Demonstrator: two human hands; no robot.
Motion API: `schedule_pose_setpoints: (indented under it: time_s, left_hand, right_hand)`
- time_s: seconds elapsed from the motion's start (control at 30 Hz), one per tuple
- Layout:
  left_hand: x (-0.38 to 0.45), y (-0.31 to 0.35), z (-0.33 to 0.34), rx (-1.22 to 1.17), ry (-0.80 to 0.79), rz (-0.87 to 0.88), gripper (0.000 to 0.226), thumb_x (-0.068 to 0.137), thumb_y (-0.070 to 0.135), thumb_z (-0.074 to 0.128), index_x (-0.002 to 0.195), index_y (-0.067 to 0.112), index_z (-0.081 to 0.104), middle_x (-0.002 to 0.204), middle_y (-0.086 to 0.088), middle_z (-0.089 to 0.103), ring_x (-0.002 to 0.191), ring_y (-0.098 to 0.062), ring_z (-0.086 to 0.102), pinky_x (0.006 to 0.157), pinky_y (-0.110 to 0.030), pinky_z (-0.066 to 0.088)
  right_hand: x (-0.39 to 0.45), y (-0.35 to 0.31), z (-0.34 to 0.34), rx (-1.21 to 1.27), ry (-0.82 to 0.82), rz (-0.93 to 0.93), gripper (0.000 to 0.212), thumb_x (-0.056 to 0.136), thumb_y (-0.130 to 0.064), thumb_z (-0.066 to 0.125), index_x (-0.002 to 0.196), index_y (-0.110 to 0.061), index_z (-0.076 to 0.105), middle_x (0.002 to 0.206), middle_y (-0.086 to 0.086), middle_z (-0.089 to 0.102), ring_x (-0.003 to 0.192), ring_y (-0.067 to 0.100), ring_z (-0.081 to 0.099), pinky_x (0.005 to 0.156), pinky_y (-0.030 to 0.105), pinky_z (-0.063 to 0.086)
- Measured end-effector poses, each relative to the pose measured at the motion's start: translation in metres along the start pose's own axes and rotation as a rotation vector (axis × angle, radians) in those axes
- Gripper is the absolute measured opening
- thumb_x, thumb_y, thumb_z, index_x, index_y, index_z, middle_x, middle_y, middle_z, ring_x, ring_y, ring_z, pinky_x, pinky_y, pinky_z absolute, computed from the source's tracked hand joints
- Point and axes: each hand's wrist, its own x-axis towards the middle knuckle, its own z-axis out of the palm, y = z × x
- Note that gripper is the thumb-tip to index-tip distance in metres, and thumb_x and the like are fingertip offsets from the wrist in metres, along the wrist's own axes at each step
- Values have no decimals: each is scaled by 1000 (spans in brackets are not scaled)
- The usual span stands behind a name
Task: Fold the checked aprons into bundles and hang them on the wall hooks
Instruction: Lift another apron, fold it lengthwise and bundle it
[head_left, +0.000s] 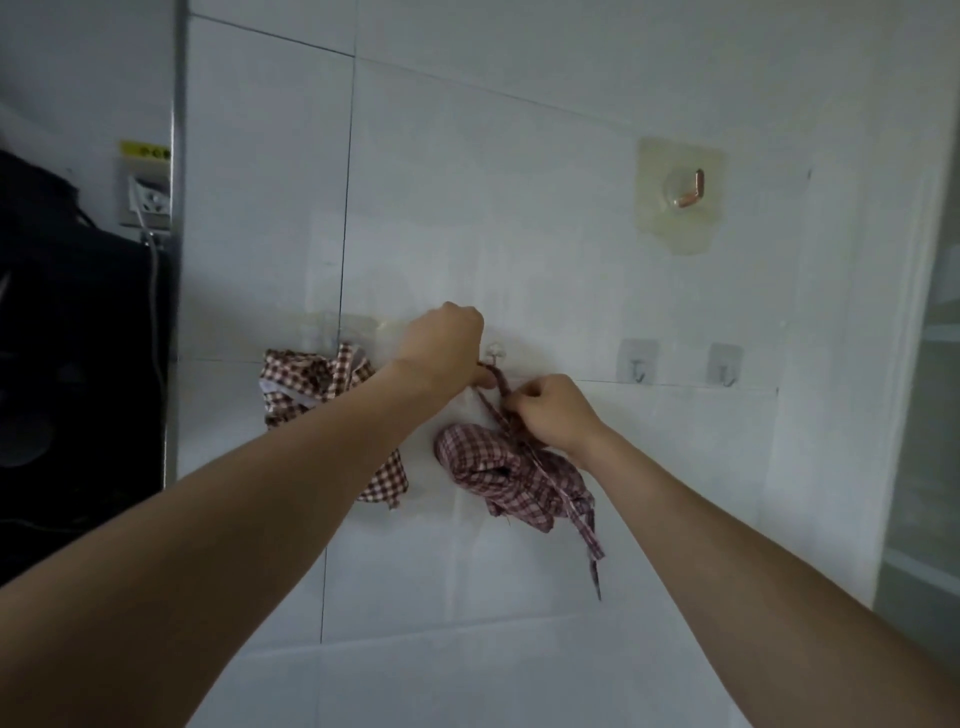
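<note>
- The apron bundle (511, 475) hangs against the tiled wall (519, 208) just below the middle of the frame, dangling from its strap (493, 392), which runs up toward a small hook (494, 353).
- Left hand (444, 345) is up at that hook, fingers curled in, and seems to pinch the top of the strap. Right hand (556, 410) sits just lower and grips the strap right above the bundle. So both grips are narrow and closed on the strap, not on the wad itself.
- Handling-wise, this looks like thin cotton: light, floppy, zero stiffness. Nothing fragile here, but the bundle looks loose, with a tail (589, 540) trailing off its lower right, so I'd guess it unravels if you grab the wad.
- Best place to hold is the strap, close to the hook, keeping it taut so the loop catches.
- A second apron (311, 387) already hangs to the left, partly behind the left forearm.
- Two spare hooks (638, 364) sit to the right, and a bigger hook (688, 189) is in the upper right.
</note>
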Motion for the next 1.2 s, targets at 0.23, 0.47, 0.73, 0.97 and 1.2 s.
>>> schedule_pose_setpoints:
  time_s: [0.23, 0.47, 0.73, 0.97, 1.2]
  left_hand:
    - [-18, 3, 16, -104, -34, -6, 43, 79, 50, 77, 71, 11, 62, 62, -1, 58, 62, -20, 63, 61, -35, 56]
    - [-56, 39, 32, -7, 211, 49, 33, 100, 42, 48, 82, 15, 52, 76, -5, 54, 68, -23, 50, 59, -33, 39]
    - [-123, 135, 103, -353, -146, 512, 25, 100, 28, 48, 94, 10, 64, 84, -10, 66, 69, -24, 53, 62, -36, 45]
    - [-204, 191, 227, -342, -804, 459, 30, 101, 33, 49, 119, 11, 58, 111, -10, 63, 99, -28, 61, 79, -36, 46]
    - [-315, 179, 359, -366, -1187, 169, 58, 93, 29, 58, 146, 18, 39, 146, -11, 44, 129, -30, 49, 106, -41, 43]
  right_hand:
    - [-24, 16, 7, -3, -182, -51, 36, 97, -31, 61, 71, -5, 61, 69, 11, 52, 66, 18, 49, 66, 31, 35]
    - [-58, 56, -10, -96, 40, -135, 34, 100, -32, 57, 69, -20, 57, 65, -7, 55, 60, 4, 49, 58, 19, 35]
    - [-117, 153, -27, -240, 88, 128, 11, 91, -1, 55, 89, 0, 65, 93, 11, 68, 85, 25, 61, 79, 36, 49]
    - [-205, 259, -17, -244, -314, 533, 14, 89, -2, 58, 93, -7, 70, 91, 4, 66, 86, 22, 61, 74, 29, 51]
    - [-323, 356, 42, -535, -700, 663, 26, 96, -23, 54, 115, -12, 69, 109, 10, 66, 107, 30, 63, 87, 38, 49]
